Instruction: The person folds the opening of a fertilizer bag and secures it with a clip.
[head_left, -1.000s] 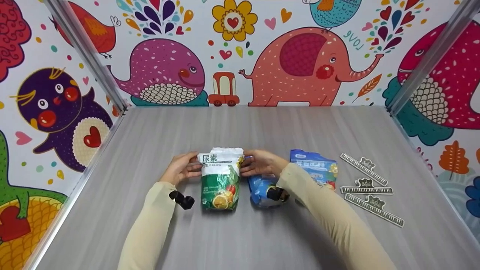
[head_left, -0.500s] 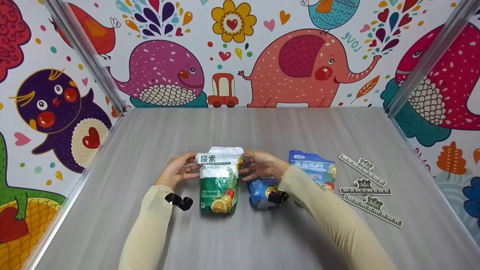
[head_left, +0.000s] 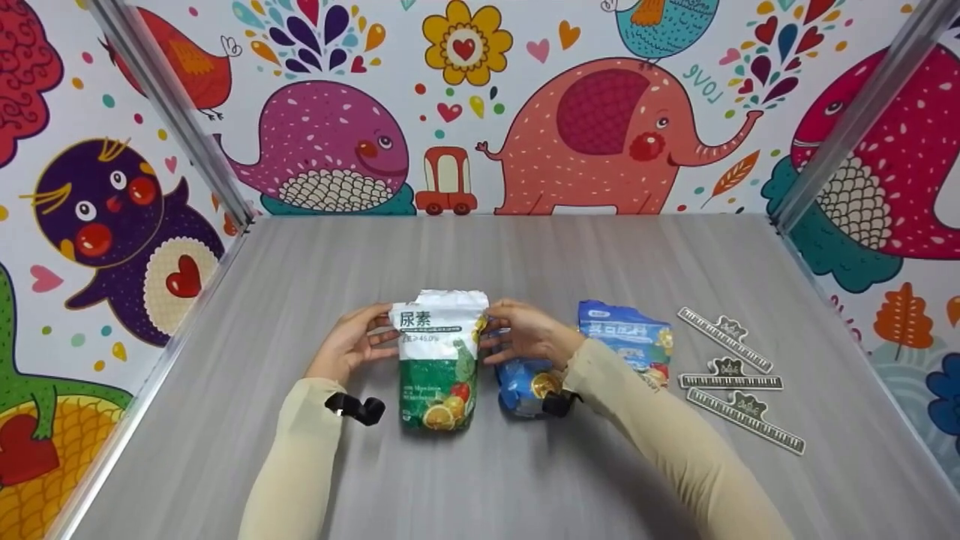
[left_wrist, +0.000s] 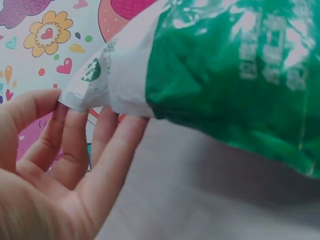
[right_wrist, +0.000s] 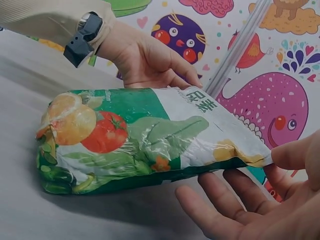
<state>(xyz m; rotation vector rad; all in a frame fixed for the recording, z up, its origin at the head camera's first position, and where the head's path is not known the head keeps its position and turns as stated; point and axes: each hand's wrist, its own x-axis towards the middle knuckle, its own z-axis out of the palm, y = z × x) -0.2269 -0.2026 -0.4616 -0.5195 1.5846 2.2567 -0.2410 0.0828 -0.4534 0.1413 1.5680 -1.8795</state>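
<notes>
Left grip point(head_left: 349, 345) and right grip point(head_left: 529, 330) each pinch a top corner of the green-and-white bag point(head_left: 438, 375) between them, probably so its top doesn't flop. Blue bag point(head_left: 523, 390)'s just under the right one.

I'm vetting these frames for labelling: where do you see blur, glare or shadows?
Head: large lettering on the green bag is legible; a shadow lies on the table beside the right sleeve. Left wrist: the bag's lettering is blurred, with whitish glare on its green film. Right wrist: small glints on its printed front, soft shadow beneath it.
</notes>
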